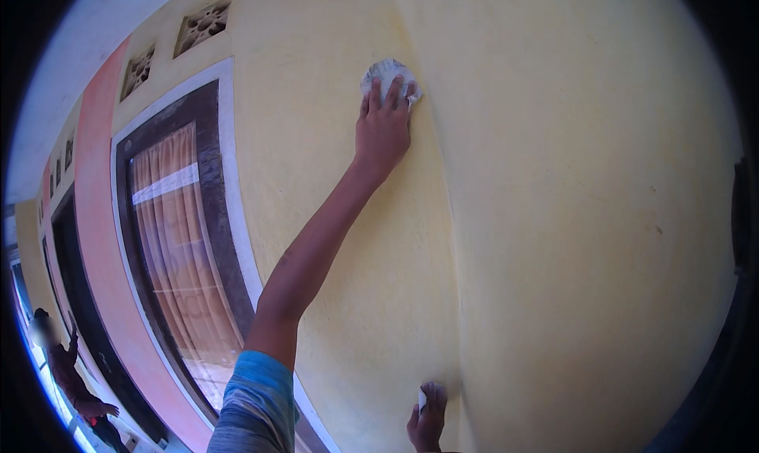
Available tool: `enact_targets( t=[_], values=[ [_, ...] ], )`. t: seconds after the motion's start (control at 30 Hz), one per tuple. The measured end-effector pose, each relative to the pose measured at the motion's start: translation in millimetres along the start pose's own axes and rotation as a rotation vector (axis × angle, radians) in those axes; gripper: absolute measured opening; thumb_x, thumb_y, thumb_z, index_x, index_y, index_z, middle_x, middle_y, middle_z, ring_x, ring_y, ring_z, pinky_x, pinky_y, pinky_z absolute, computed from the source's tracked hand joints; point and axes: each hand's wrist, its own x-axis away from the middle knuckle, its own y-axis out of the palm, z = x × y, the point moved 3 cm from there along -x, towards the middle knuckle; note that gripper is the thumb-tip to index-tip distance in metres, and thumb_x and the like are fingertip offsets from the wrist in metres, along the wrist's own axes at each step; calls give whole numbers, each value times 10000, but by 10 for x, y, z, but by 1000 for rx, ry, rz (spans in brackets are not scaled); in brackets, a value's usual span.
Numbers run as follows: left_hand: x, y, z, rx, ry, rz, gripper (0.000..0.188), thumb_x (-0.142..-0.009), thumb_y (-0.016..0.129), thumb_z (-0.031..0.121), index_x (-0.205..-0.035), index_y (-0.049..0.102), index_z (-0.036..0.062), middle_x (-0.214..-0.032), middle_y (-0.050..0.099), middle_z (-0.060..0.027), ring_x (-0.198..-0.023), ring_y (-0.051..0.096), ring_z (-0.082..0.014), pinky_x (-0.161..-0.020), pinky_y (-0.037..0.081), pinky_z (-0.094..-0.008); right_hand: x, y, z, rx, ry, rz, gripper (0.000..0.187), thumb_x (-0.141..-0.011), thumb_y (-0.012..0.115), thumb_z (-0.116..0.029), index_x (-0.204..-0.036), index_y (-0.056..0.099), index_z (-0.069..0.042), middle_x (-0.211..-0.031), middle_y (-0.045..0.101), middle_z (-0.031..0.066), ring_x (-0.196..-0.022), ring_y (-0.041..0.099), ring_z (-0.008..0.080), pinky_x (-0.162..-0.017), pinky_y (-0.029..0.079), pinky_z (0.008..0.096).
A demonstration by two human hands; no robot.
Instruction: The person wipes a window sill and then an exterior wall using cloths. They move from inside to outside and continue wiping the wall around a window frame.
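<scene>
High on the pale yellow wall, my left hand presses a crumpled whitish sheet flat against the surface, close to the inner corner. Its fingers lie over the sheet; whether it is paper or cloth I cannot tell. My left arm stretches up from the lower edge in a blue and grey sleeve. Low down by the same corner, my right hand is closed around a small white piece at the wall. Only a narrow strip of that piece shows, and its kind is unclear.
A dark-framed window with an orange curtain is left of my arm. Above it are patterned vent blocks. Beyond a pink pillar, a person stands by a dark doorway. Another wall adjoins at right.
</scene>
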Motion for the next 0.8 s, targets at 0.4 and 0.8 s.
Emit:
enact_targets(
  t=[0.4,0.8],
  values=[
    [97,-33,152,-13,54,-39,488,-1018,467,229,-1498,437,149,-1602,324,-94,-1471,268,-432,-1206,253,-517,-37,-139,-174,-55,25,13,472,-897,588,-27,-1364,540,18,-1387,554,198,-1347,447,417,-1177,303,497],
    [-612,21,-210,-17,4,-36,466,-1038,429,250,-1489,448,135,-1607,309,-82,-1469,277,-423,-1198,267,-535,-2,-176,-169,-59,21,22,454,-912,552,-12,-1364,531,25,-1398,542,201,-1377,419,406,-1183,297,496]
  ],
)
